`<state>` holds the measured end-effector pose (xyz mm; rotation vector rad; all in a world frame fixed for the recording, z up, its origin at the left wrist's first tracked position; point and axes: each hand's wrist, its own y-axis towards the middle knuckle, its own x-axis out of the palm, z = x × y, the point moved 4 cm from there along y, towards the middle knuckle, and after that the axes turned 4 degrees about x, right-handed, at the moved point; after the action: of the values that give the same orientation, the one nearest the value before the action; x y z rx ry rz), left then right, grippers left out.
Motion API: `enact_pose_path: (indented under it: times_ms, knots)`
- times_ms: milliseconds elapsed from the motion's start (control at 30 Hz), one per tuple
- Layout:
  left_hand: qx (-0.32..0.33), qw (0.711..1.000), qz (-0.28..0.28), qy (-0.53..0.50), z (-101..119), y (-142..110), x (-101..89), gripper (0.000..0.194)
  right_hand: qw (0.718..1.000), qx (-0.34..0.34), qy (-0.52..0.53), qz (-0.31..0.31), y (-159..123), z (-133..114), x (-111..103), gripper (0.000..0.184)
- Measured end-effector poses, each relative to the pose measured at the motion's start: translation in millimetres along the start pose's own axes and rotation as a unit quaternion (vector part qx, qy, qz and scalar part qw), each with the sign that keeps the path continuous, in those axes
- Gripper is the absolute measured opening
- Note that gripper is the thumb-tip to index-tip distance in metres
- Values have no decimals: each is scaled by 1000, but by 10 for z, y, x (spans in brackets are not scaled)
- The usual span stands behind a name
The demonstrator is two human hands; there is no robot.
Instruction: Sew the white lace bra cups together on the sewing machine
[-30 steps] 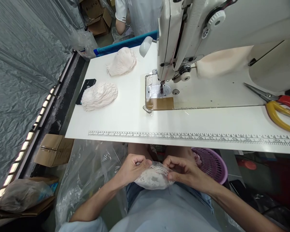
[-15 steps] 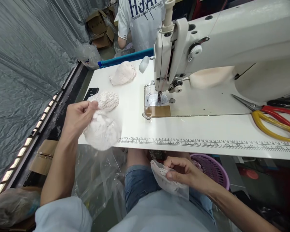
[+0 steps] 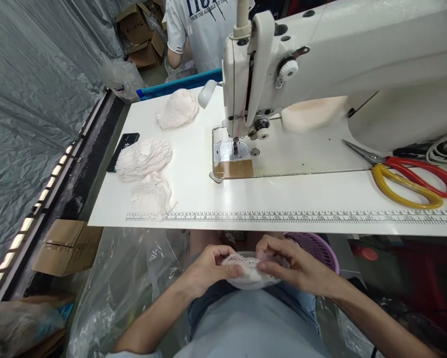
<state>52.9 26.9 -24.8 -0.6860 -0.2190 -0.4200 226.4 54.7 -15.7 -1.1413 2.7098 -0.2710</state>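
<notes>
White lace piece (image 3: 249, 275), 1, pinched by 2 hands (image 3: 213, 271) (image 3: 294, 263), 3 cloth bundles (image 3: 178, 109) (image 3: 144, 158) (image 3: 152, 194) on table (image 3: 283, 196)

Held pc (image 3: 250, 279) lacy cloth; tbl (image 3: 312, 194) smooth, glossy.

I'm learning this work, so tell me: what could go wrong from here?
Held over the lap, the lacy piece could slip from the left hand or right hand. The loose lace cloth near the table's front edge might get brushed off. The bare-tipped scissors could nick a reaching hand.
</notes>
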Motion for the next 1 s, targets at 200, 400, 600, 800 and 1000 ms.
enact_pose_path:
  times_ms: [200,400,600,800,1000]
  knots:
    - [11,1000,2,-20,-17,53,21,32,944,-85,-234,218,-220,8,-21,12]
    - [21,999,46,6,-6,82,92,37,914,-144,-268,267,-205,-110,236,9]
    - [39,997,57,19,64,53,137,38,933,-161,-151,284,-136,-112,280,13]
    - [17,998,42,47,69,109,236,38,959,-181,19,219,-216,-54,211,15]
    - [43,976,32,210,216,180,309,34,936,-217,-172,219,-355,104,180,22]
